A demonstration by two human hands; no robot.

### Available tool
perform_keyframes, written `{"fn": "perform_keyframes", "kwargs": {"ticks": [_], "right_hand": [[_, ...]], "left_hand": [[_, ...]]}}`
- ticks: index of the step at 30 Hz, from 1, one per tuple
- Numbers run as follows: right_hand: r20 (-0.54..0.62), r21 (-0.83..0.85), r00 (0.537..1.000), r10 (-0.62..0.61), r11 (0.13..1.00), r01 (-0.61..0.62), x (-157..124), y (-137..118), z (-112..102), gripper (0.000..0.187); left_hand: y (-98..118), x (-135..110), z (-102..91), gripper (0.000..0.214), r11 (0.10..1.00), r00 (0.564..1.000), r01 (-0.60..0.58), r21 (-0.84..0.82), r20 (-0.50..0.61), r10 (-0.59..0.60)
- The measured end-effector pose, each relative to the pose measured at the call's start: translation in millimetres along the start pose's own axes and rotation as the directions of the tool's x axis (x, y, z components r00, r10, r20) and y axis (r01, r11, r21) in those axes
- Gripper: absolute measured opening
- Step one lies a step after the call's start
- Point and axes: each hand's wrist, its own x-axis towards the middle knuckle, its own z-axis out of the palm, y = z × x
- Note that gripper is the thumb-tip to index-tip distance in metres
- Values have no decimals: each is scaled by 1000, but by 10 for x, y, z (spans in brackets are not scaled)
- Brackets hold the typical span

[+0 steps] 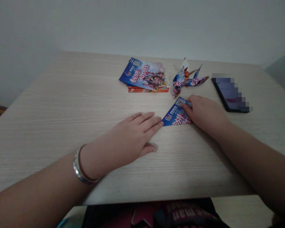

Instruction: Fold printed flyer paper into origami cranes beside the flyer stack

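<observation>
A blue printed leaflet folded into a triangle (175, 116) lies flat on the pale wooden table (68, 104). My left hand (130, 137) lies flat with fingers stretched out, its fingertips touching the triangle's left corner. My right hand (205, 114) rests on the triangle's right side, fingers pressed down on the paper's upper edge. A silver bangle sits on my left wrist.
A small stack of the same blue leaflets (144, 76) lies at the back centre. A folded paper crane (186, 79) stands beside it. A dark phone (230, 93) lies at the right. A white wall rises behind the table.
</observation>
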Motion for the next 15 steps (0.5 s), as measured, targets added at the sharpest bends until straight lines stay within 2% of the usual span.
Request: {"fn": "perform_keyframes", "kwargs": {"ticks": [15], "right_hand": [[14, -9, 1000, 9, 1000, -9, -7, -27, -40, 41]], "left_hand": [[7, -9, 12, 63, 1000, 1000, 13, -10, 2, -13]]}}
